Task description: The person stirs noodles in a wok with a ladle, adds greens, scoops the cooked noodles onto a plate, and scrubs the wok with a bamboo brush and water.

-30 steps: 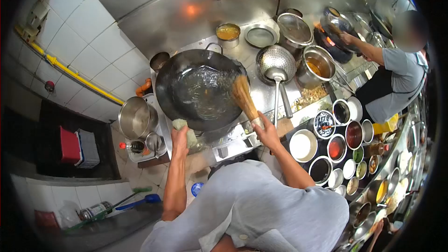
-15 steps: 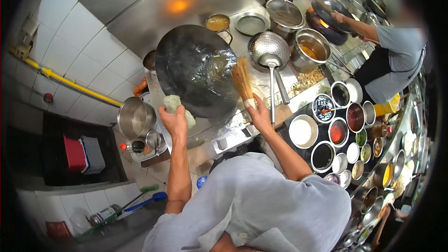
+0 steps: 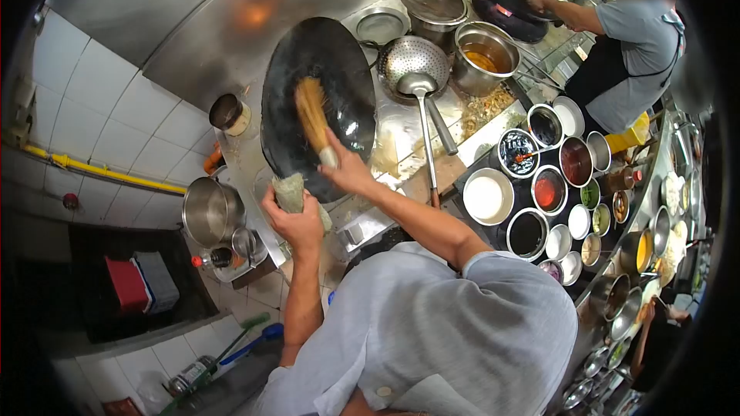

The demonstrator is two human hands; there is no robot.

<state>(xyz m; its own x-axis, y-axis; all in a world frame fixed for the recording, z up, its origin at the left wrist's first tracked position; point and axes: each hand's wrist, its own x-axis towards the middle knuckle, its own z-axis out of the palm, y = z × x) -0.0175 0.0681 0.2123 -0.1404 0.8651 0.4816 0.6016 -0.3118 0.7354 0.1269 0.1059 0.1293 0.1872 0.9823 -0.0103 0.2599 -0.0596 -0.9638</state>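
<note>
Two things are held: the left hand (image 3: 298, 223) curls round a cloth (image 3: 289, 193) by the tipped wok (image 3: 344, 96), upper middle of the frame, the right hand (image 3: 349, 172) wraps round a brush (image 3: 311, 113) inside it, and a sliding cloth could make the wok drop.

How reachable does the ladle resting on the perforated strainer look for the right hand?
Probably not at once: the right hand is closed around the brush in the wok. With that put down, likely yes: the ladle lies uncovered, right of the wok.
</note>
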